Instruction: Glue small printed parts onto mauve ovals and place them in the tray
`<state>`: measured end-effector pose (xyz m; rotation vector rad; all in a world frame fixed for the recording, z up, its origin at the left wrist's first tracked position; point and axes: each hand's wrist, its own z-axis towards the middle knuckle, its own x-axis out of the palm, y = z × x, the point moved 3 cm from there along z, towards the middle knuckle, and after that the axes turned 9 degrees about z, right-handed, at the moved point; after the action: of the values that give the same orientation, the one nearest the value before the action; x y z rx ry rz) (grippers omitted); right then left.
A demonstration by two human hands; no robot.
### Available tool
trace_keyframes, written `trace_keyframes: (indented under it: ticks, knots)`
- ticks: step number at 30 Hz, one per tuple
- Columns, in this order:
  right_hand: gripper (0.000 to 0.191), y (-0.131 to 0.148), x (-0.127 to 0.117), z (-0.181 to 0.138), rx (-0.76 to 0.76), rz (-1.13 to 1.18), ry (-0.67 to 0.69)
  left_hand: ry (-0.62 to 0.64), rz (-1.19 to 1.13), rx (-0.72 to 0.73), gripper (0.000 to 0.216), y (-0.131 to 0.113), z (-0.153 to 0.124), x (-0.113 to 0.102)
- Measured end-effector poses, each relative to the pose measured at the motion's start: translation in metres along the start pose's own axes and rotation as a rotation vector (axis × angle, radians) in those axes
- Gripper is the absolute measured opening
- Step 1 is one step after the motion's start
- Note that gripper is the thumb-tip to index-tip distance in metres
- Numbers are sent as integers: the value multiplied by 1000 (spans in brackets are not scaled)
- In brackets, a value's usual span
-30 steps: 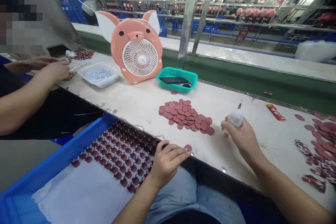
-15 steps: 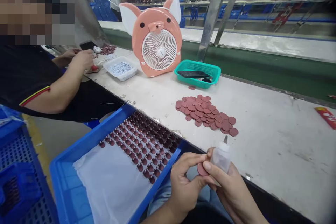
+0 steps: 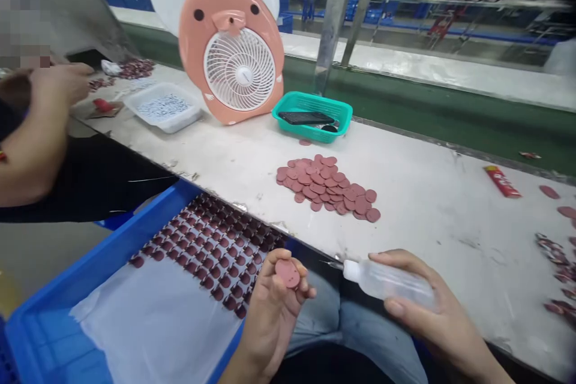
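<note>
My left hand [image 3: 272, 306] is raised over the edge of a blue tray, its fingers pinching a pink disc [image 3: 287, 273]. My right hand [image 3: 427, 297] grips a clear plastic squeeze bottle [image 3: 387, 284] lying almost level, its thin metal needle tip [image 3: 332, 264] pointing left. The tip stays apart from the disc. Beyond my hands, a loose pile of similar pink discs [image 3: 326, 186] lies on the white worktable [image 3: 427, 210].
The blue tray [image 3: 103, 255] holds rows of dark red pieces [image 3: 207, 252] on a white sheet. A co-worker's hands [image 3: 58, 84] work at the far left. A pig-shaped fan [image 3: 238, 51], teal basket with a phone [image 3: 312, 117], and red tube [image 3: 501, 181] stand on the table.
My hands have moved apart after being together around the disc and bottle. The bottle has turned from upright to nearly level, with its tip pointing left.
</note>
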<state>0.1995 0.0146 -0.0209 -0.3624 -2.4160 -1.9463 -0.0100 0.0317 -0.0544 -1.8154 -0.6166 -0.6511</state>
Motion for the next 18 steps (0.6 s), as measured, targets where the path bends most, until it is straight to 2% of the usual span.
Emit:
trace_keyframes:
  ticks: [4,6,10,12,15,18]
  knots:
    - [56,2,14,-13,68,456,-168,-24,-14,-80,39,-1,-3,7]
    - [55,2,25,-21,23,515,-219,-35,24,-86,43,-1,-4,10]
    - [45,9,41,-35,-271,384,-239,30,119,-91,39,1,-7,12]
    - [39,10,43,-40,-354,326,-207,28,155,-95,37,2,-8,10]
    - [40,7,40,-43,-335,265,-171,26,176,-54,34,2,-7,9]
    - [47,3,35,-43,-285,186,-192,76,187,-31,30,2,-7,9]
